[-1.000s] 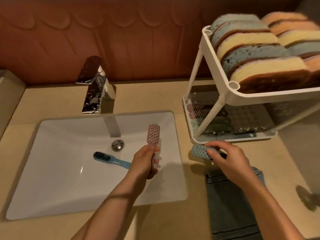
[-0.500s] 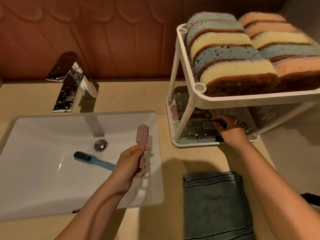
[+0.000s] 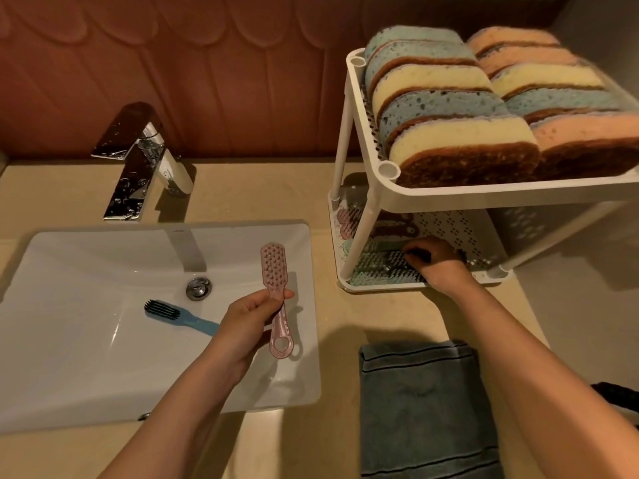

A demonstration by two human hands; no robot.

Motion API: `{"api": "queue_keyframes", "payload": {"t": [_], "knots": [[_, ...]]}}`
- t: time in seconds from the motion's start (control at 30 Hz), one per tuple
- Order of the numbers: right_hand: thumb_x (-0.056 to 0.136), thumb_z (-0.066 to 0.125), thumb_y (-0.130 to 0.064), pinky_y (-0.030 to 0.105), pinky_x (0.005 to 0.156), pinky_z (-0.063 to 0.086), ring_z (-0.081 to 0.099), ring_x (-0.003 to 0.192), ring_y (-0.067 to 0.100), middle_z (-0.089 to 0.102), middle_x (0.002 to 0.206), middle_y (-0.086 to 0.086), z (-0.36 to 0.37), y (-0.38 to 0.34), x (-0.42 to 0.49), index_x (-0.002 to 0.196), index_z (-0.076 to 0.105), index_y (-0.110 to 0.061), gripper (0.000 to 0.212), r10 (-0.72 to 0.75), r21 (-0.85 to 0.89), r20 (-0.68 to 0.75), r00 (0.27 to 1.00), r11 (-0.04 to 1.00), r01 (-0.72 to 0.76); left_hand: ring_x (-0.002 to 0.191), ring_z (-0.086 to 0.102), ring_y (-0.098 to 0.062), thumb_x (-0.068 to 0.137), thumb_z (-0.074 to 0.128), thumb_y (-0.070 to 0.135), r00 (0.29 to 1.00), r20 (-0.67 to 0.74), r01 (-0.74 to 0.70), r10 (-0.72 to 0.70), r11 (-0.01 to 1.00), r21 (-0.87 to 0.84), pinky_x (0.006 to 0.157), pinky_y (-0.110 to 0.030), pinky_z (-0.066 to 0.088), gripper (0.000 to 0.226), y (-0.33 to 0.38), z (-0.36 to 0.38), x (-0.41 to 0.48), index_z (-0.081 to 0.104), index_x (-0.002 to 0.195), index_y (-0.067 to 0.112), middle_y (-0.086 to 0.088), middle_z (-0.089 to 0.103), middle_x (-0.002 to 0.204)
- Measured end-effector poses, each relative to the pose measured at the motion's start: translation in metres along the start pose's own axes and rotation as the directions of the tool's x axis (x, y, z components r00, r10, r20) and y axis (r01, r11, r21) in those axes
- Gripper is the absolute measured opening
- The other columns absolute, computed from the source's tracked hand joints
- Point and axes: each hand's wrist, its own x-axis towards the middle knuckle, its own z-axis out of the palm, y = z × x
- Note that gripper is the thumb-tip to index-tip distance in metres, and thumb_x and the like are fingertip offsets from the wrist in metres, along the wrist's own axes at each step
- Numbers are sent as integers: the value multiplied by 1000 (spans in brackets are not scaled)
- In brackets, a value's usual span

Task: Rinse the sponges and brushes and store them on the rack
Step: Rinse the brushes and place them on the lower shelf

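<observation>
The white sink (image 3: 86, 357) set in your surface (image 3: 242, 195) holds one blue brush (image 3: 179, 314) lying flat. To its right, the two-tier rack (image 3: 449, 193) carries two rows of sponges (image 3: 460, 143) on edge in its upper tray, and several brushes (image 3: 373, 267) lie in its lower tray. A grey towel (image 3: 422, 409) lies before the rack. Your left grip (image 3: 249, 319) curls round the pink brush (image 3: 273, 264) above the sink. Your right grip (image 3: 439, 262) rests among the lower tray's brushes; whether it holds one, I cannot tell.
</observation>
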Motion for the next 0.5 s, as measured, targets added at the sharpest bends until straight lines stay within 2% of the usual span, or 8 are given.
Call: {"api": "queue_keyframes", "payload": {"t": [0.1, 0.17, 0.23, 0.27, 0.33, 0.43, 0.5], "knots": [[89, 59, -14, 35, 102, 37, 49, 118, 30, 56, 126, 13, 2, 2, -4, 112, 65, -11, 24, -15, 4, -47, 999, 1000, 16, 62, 53, -7, 93, 52, 13, 999, 29, -27, 26, 999, 39, 56, -17, 48, 17, 0, 0, -1, 69, 93, 13, 11, 61, 61], [89, 59, -15, 39, 104, 38, 48, 120, 31, 55, 128, 13, 4, 2, -10, 117, 63, -14, 28, -30, 16, -93, 995, 999, 32, 60, 55, -4, 93, 51, 12, 998, 55, -48, 44, 996, 82, 59, -18, 48, 18, -1, 0, -2, 70, 91, 14, 15, 63, 58], [89, 58, -14, 45, 97, 45, 55, 111, 31, 58, 123, 12, 5, -3, -18, 117, 62, -16, 29, -27, 80, -150, 988, 996, 39, 68, 58, -6, 92, 52, 10, 995, 77, -72, 62, 989, 133, 67, -23, 48, 19, -2, 0, -3, 70, 89, 15, 13, 67, 68], [89, 57, -14, 44, 89, 50, 59, 100, 28, 60, 117, 11, 5, -9, -24, 116, 62, -17, 27, -20, 130, -178, 984, 991, 43, 74, 60, -8, 92, 53, 10, 993, 89, -87, 74, 983, 159, 71, -25, 49, 19, -2, 0, -4, 71, 89, 14, 10, 69, 76], [91, 54, -15, 33, 77, 49, 59, 82, 16, 64, 104, 7, 6, -28, -42, 112, 63, -15, 23, -2, 243, -191, 982, 969, 49, 82, 62, -10, 91, 54, 8, 987, 124, -124, 99, 969, 213, 73, -23, 49, 18, -1, 3, -6, 71, 89, 11, 7, 71, 86], [92, 54, -17, 17, 80, 45, 57, 88, 2, 64, 96, -8, 15, -67, -74, 109, 64, -17, 20, -38, 445, -71, 997, 893, 66, 77, 61, -10, 90, 56, 8, 968, 209, -201, 142, 935, 294, 66, -15, 48, 17, 0, 6, -8, 72, 86, 11, 2, 71, 82], [90, 57, -17, 15, 76, 46, 58, 83, 0, 63, 91, -7, 26, -85, -90, 105, 61, -22, 17, -131, 515, 5, 991, 850, 110, 73, 57, -14, 90, 57, 9, 943, 281, -271, 177, 899, 345, 67, -21, 44, 16, 1, 9, -8, 71, 84, 5, -8, 66, 78]]}}
